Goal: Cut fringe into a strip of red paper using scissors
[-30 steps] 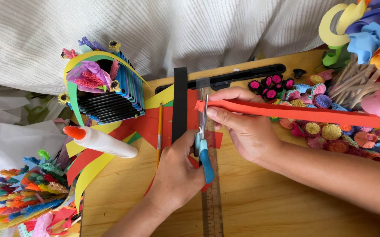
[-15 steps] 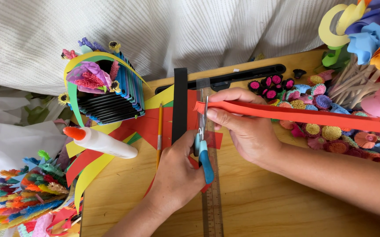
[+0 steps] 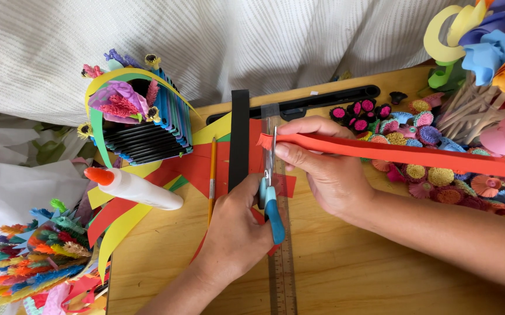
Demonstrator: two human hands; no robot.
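Observation:
My left hand (image 3: 235, 233) grips blue-handled scissors (image 3: 270, 201), blades pointing away from me. The blades meet the fringed left end of a long red-orange paper strip (image 3: 404, 153). My right hand (image 3: 328, 169) pinches that strip near its cut end, and the rest runs off to the right. Under both hands lie a clear ruler (image 3: 281, 274), a black paper strip (image 3: 239, 140) and red and yellow paper sheets on a wooden board (image 3: 351, 274).
A white glue bottle (image 3: 139, 188) with an orange cap and a pencil (image 3: 211, 175) lie left of my hands. A black holder (image 3: 147, 137) with paper flowers stands at the back left. Quilled paper flowers (image 3: 427, 146) crowd the right side, and fringed rolls (image 3: 37, 256) the lower left.

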